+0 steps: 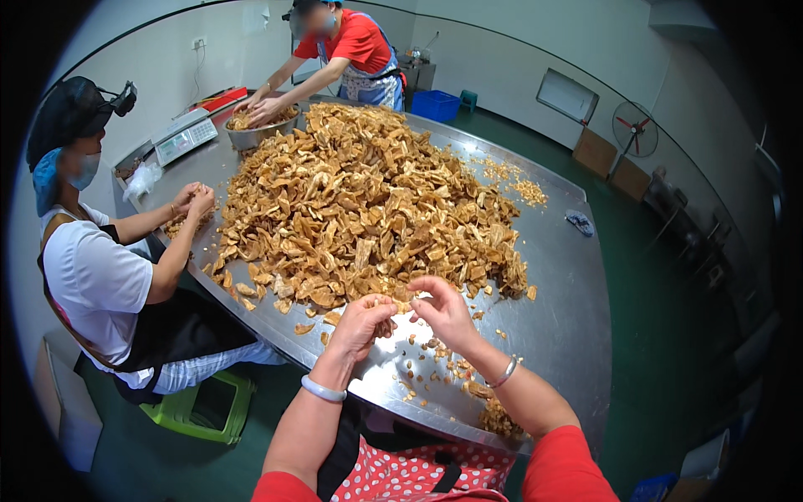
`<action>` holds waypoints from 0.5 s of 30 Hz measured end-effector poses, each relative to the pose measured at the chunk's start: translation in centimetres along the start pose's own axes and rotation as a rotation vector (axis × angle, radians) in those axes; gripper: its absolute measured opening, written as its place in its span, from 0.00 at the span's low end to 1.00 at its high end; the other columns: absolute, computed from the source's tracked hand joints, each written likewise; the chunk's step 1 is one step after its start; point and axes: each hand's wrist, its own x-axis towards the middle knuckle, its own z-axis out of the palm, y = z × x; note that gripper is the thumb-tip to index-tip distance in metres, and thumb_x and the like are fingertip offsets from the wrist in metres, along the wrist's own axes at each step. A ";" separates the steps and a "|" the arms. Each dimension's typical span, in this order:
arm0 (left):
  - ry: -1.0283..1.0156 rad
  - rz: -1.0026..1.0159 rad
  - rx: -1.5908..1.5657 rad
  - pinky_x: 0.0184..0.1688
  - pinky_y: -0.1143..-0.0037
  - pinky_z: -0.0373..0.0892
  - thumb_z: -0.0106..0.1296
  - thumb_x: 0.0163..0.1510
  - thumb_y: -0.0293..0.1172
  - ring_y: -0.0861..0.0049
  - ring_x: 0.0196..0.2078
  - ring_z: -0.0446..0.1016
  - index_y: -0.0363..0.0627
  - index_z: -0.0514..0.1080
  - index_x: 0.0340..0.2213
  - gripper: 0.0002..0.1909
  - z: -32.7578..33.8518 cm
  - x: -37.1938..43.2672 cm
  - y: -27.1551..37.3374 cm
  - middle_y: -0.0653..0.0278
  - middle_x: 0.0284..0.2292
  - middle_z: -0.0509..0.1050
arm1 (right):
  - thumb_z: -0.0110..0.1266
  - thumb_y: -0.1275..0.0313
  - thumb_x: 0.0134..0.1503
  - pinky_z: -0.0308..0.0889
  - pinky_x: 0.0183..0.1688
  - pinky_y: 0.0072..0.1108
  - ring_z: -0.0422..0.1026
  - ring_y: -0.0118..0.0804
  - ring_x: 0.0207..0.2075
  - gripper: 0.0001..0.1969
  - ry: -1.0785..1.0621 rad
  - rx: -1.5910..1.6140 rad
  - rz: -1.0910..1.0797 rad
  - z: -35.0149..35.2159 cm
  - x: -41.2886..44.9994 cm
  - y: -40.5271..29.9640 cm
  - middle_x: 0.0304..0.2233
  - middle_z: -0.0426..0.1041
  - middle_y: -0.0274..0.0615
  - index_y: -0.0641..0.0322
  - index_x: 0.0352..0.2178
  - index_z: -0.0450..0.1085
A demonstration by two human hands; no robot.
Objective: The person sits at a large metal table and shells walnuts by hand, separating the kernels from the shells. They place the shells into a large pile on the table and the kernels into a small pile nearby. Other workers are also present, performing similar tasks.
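Note:
A large heap of dried golden-brown slices [370, 207] covers much of a stainless-steel table [564, 301]; what food they are I cannot tell. At the heap's near edge, my left hand [367, 323] has its fingers closed on a small dried piece [401, 306]. My right hand [442, 314] is beside it, thumb and index finger apart, close to the piece's other end. Small crumbs and bits [433, 370] lie scattered on the metal below my hands. A small pile of broken bits [499, 419] sits under my right forearm, at the table's near edge.
At the left, a seated co-worker [100, 270] handles bits. Across the table another co-worker [357, 50] reaches into a metal bowl [260, 133]. A digital scale [186, 139], a plastic bag [143, 180] and a blue patterned cloth [579, 223] rest on the table. A green stool [207, 408] stands at left.

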 end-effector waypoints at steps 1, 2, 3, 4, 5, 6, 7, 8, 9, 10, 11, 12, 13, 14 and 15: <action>-0.030 -0.012 0.044 0.19 0.86 0.62 0.53 0.48 0.28 0.84 0.16 0.67 0.41 0.68 0.28 0.05 0.2 -0.1 0.2 0.65 0.18 0.71 | 0.51 0.77 0.53 0.69 0.34 0.17 0.70 0.27 0.35 0.17 0.040 -0.041 0.073 0.2 0.3 -0.7 0.37 0.67 0.40 0.69 0.45 0.61; -0.036 -0.006 0.031 0.19 0.86 0.62 0.53 0.48 0.28 0.84 0.17 0.68 0.42 0.68 0.28 0.05 0.3 -0.2 0.1 0.65 0.18 0.71 | 0.54 0.75 0.52 0.67 0.31 0.16 0.69 0.25 0.33 0.19 -0.014 0.005 0.120 -0.2 0.8 0.4 0.34 0.69 0.39 0.70 0.45 0.61; -0.043 0.003 0.015 0.19 0.86 0.62 0.53 0.49 0.29 0.84 0.17 0.68 0.42 0.68 0.28 0.06 0.5 -0.3 0.0 0.66 0.18 0.70 | 0.54 0.75 0.52 0.67 0.30 0.16 0.69 0.24 0.30 0.17 -0.050 -0.039 0.145 -0.2 1.2 0.5 0.31 0.71 0.38 0.71 0.43 0.64; -0.044 -0.019 0.025 0.19 0.86 0.63 0.54 0.49 0.30 0.84 0.19 0.69 0.43 0.66 0.27 0.07 0.7 -0.4 0.2 0.67 0.19 0.70 | 0.53 0.75 0.52 0.67 0.30 0.16 0.69 0.23 0.29 0.14 -0.057 -0.032 0.149 -0.2 1.4 0.5 0.29 0.72 0.37 0.71 0.41 0.66; -0.031 0.002 -0.001 0.19 0.86 0.62 0.55 0.49 0.31 0.83 0.20 0.70 0.45 0.64 0.27 0.09 1.2 -0.6 0.3 0.66 0.20 0.70 | 0.53 0.75 0.52 0.67 0.30 0.16 0.69 0.23 0.27 0.12 -0.064 -0.025 0.153 -0.2 1.6 0.5 0.28 0.72 0.36 0.71 0.39 0.68; -0.049 0.029 0.013 0.18 0.86 0.62 0.56 0.48 0.32 0.83 0.20 0.70 0.46 0.63 0.27 0.10 1.0 -0.4 0.4 0.65 0.21 0.71 | 0.53 0.75 0.53 0.67 0.31 0.16 0.70 0.24 0.28 0.12 -0.104 0.018 0.166 -0.2 1.8 0.5 0.29 0.73 0.37 0.71 0.38 0.69; -0.067 0.057 0.026 0.18 0.85 0.63 0.56 0.48 0.32 0.82 0.20 0.70 0.46 0.63 0.27 0.11 0.6 -0.1 0.4 0.64 0.22 0.71 | 0.52 0.73 0.54 0.67 0.30 0.16 0.71 0.25 0.29 0.13 -0.157 0.029 0.161 -0.5 2.3 0.8 0.30 0.73 0.37 0.71 0.39 0.68; -0.074 0.046 0.004 0.18 0.85 0.64 0.56 0.48 0.29 0.81 0.20 0.71 0.46 0.62 0.27 0.11 -0.3 0.2 0.2 0.62 0.24 0.72 | 0.52 0.72 0.55 0.68 0.31 0.17 0.71 0.25 0.29 0.13 -0.128 0.112 0.170 -0.6 2.6 0.7 0.30 0.73 0.38 0.71 0.40 0.68; 0.001 0.069 -0.086 0.20 0.83 0.68 0.54 0.48 0.26 0.80 0.20 0.72 0.45 0.61 0.27 0.09 -0.4 0.3 0.3 0.59 0.26 0.73 | 0.51 0.71 0.55 0.69 0.31 0.17 0.71 0.26 0.29 0.14 -0.101 0.197 0.176 -0.6 3.2 0.7 0.31 0.74 0.39 0.71 0.40 0.68; 0.002 0.076 -0.137 0.21 0.82 0.69 0.52 0.48 0.24 0.79 0.21 0.72 0.44 0.61 0.27 0.08 -0.4 0.3 0.6 0.58 0.27 0.73 | 0.49 0.70 0.57 0.70 0.34 0.18 0.72 0.26 0.32 0.13 -0.041 0.016 0.135 -1.3 3.7 1.0 0.34 0.73 0.41 0.68 0.41 0.69; 0.003 0.083 -0.188 0.21 0.81 0.70 0.50 0.49 0.22 0.79 0.21 0.72 0.44 0.61 0.27 0.07 -0.5 0.2 1.1 0.56 0.28 0.73 | 0.49 0.73 0.56 0.70 0.37 0.19 0.72 0.29 0.35 0.11 0.046 -0.346 0.146 -2.1 4.4 1.6 0.37 0.73 0.44 0.66 0.40 0.70; 0.000 0.064 -0.232 0.23 0.79 0.72 0.46 0.48 0.20 0.78 0.20 0.72 0.43 0.62 0.29 0.06 -0.4 -0.2 1.7 0.53 0.31 0.73 | 0.49 0.75 0.54 0.70 0.37 0.22 0.72 0.33 0.33 0.10 0.076 -0.569 0.026 -3.3 4.6 3.9 0.34 0.73 0.44 0.65 0.38 0.71; -0.003 0.082 -0.249 0.24 0.80 0.72 0.45 0.48 0.20 0.77 0.21 0.72 0.42 0.62 0.31 0.07 -0.3 -0.2 2.1 0.53 0.31 0.72 | 0.49 0.77 0.53 0.70 0.37 0.26 0.73 0.37 0.31 0.10 0.104 -0.793 -0.104 -4.1 4.9 6.1 0.32 0.74 0.43 0.64 0.36 0.72; 0.002 0.101 -0.268 0.24 0.81 0.72 0.45 0.48 0.20 0.76 0.22 0.72 0.41 0.62 0.33 0.08 -0.5 -0.3 2.3 0.53 0.31 0.72 | 0.49 0.77 0.51 0.67 0.41 0.30 0.72 0.43 0.35 0.10 0.063 -0.885 -0.152 -3.9 4.9 7.4 0.33 0.73 0.47 0.65 0.36 0.72; 0.007 0.120 -0.289 0.25 0.81 0.72 0.44 0.47 0.19 0.75 0.23 0.72 0.40 0.63 0.34 0.10 -0.7 -0.3 2.4 0.54 0.31 0.72 | 0.48 0.78 0.51 0.65 0.43 0.30 0.69 0.45 0.39 0.10 -0.041 -1.012 -0.147 -3.5 4.8 7.9 0.36 0.70 0.47 0.66 0.37 0.71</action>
